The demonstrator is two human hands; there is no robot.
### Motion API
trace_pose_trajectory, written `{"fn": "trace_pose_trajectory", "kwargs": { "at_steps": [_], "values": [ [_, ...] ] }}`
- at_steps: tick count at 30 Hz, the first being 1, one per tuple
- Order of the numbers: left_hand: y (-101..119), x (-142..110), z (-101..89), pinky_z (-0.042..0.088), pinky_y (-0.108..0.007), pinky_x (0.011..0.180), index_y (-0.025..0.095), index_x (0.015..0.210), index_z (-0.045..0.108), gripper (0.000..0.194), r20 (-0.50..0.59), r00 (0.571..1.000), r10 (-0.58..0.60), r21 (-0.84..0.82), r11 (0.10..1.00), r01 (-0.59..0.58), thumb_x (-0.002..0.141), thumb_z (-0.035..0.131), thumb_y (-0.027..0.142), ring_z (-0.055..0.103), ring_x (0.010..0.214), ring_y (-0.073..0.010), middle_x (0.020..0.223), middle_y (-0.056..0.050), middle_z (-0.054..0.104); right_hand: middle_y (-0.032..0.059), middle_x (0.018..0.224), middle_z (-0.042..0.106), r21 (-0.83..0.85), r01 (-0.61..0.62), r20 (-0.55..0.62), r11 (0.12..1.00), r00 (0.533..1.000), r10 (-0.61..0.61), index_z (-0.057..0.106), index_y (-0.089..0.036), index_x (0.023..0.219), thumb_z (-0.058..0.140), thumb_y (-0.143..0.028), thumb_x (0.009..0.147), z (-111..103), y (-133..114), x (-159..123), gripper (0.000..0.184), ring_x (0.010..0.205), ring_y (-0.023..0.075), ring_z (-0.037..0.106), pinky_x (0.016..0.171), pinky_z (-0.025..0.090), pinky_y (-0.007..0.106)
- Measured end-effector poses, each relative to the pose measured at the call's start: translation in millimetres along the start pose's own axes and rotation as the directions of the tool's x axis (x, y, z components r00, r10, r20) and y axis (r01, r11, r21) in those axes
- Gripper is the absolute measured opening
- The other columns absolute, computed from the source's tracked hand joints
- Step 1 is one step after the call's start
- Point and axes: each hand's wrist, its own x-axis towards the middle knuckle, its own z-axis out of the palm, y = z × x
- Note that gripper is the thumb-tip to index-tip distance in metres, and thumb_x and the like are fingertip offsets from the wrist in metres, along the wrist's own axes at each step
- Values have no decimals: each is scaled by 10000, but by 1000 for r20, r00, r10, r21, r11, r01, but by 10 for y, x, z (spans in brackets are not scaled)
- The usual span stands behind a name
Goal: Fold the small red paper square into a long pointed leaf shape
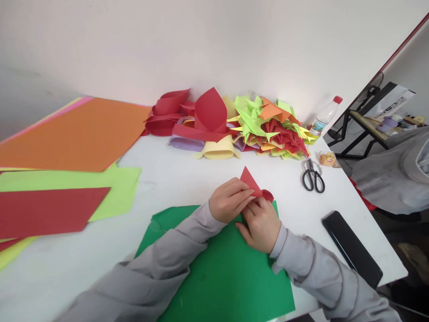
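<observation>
A small piece of red paper (250, 180) is held between both hands, over the far edge of a green sheet (231, 277). One pointed corner of it sticks up, and a curled part shows at the right. My left hand (229, 200) is closed on the paper from the left, fingertips pressed on its lower edge. From below, my right hand (263, 226) pinches the same paper near the curled part, its thumb out to the left. The fingers hide much of the paper.
Orange sheets (77, 134) and a red sheet (50, 212) lie at left. Against the wall stand red rolled paper shapes (210, 114) and a pile of folded paper (254, 118). Scissors (313, 179), a bottle (325, 117), a wrapped snack (327, 159) and a black phone-like slab (351, 248) are at right.
</observation>
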Motion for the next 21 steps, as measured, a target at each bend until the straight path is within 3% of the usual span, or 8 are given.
{"fn": "trace_pose_trajectory", "kwargs": {
  "at_steps": [21],
  "values": [
    [93, 52, -7, 507, -282, 572, 149, 1004, 576, 199, -18, 999, -32, 12, 999, 32, 834, 532, 55, 536, 692, -154, 777, -66, 601, 151, 991, 632, -6, 20, -24, 1000, 1000, -20, 630, -89, 1009, 537, -355, 833, 25, 12, 2, 332, 936, 299, 452, 738, 410, 429]
  ]
}}
